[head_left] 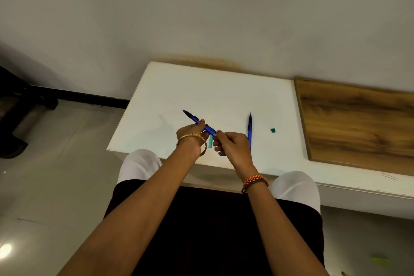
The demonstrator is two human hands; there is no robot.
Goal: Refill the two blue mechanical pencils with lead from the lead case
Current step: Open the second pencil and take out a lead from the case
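The left hand (191, 133) gripped a blue mechanical pencil (199, 122) mid-barrel while right hand (230, 142) fingertips pinched its rear end.

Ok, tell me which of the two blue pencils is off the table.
The blue pencil gripped in the left hand, its end at the right hand. The other pencil lies flat on the white table.

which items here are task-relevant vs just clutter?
In the job:
- held blue pencil, gripped by the left hand, with the right hand pinching at its rear end
- second blue pencil, lying on the white table
- teal lead case, partly hidden under the hands
- small teal cap, probably the case's

Lying about:
- wooden board
- yellow-green scrap on the floor
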